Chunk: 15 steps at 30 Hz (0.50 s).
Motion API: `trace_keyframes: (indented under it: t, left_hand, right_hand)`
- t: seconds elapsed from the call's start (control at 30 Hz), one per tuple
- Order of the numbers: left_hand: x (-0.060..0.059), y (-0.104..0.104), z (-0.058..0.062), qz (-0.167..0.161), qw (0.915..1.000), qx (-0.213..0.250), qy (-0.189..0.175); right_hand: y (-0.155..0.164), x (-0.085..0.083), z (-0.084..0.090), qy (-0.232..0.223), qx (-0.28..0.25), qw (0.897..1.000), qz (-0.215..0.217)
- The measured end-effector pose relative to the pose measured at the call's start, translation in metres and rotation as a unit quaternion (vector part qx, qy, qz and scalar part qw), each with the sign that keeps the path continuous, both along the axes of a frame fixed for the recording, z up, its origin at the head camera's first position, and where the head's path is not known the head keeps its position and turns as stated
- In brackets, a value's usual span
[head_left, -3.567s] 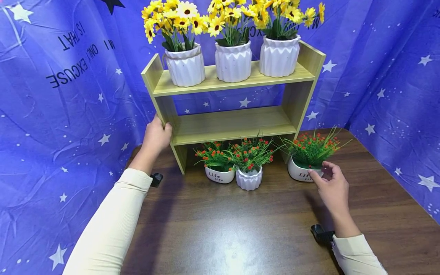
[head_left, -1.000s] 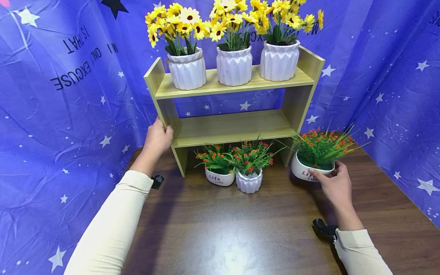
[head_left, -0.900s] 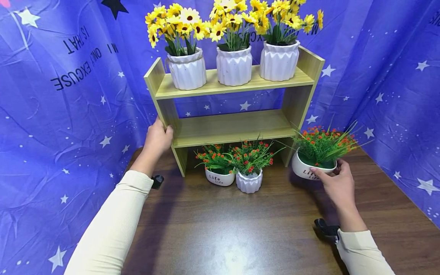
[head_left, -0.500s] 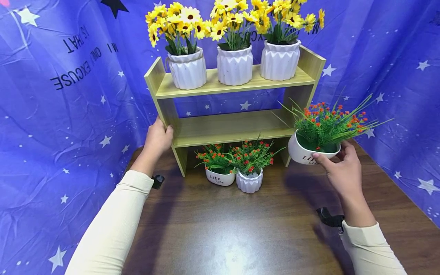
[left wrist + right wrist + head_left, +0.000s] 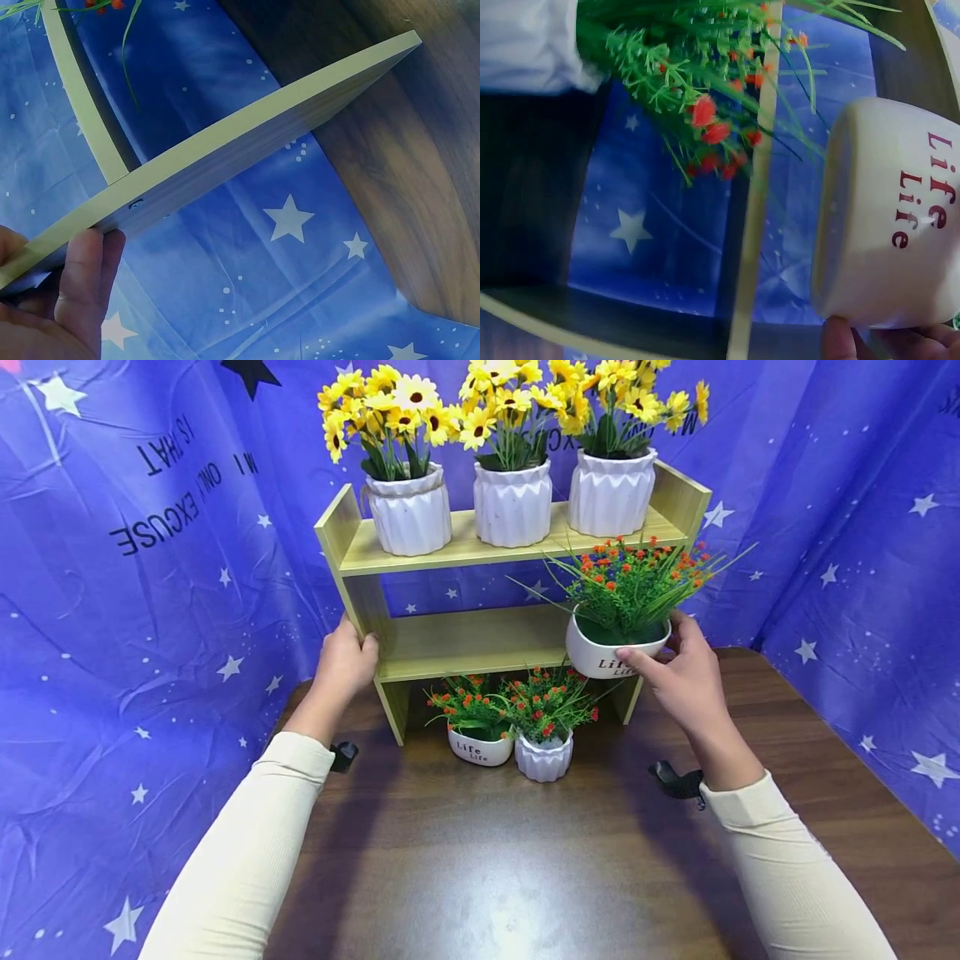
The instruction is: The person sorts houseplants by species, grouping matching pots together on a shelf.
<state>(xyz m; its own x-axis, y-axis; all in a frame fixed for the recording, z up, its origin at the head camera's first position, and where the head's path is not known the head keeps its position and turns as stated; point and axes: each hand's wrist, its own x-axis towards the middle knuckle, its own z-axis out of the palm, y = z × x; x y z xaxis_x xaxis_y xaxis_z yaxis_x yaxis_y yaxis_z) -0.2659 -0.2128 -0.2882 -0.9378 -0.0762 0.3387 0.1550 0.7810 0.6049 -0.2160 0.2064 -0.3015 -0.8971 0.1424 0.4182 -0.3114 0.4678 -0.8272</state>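
— Where was the pot (image 5: 609,653) at that moment?

— In the air at the right end of the middle board of the shelf (image 5: 480,635), the right hand (image 5: 686,681) curled round its rim, thumb near, fingers far.

— And the left hand (image 5: 343,662)?

— Its fingers were wrapped on the shelf's left side panel, steadying it.

— How to set it down well?

— Probably keep it level, slide it in under the top board so the grass (image 5: 633,581) cleared, then let go.

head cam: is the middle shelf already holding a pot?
No, the middle shelf is bare; the right hand holds the Life pot in front of its right end, and two other pots sit on the table beneath.
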Motion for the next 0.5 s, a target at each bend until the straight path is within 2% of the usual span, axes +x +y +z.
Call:
trace_keyframes:
  t: [0.2, 0.5]
  left_hand:
    - [0.0, 0.0, 0.0, 0.002, 1.0, -0.001, -0.001]
    - [0.0, 0.001, -0.001, 0.002, 1.0, 0.004, -0.001]
  right_hand:
    - [-0.014, -0.027, 0.001, -0.025, -0.012, 0.999, 0.036]
    - [-0.018, -0.043, -0.002, -0.059, 0.018, 0.998, 0.026]
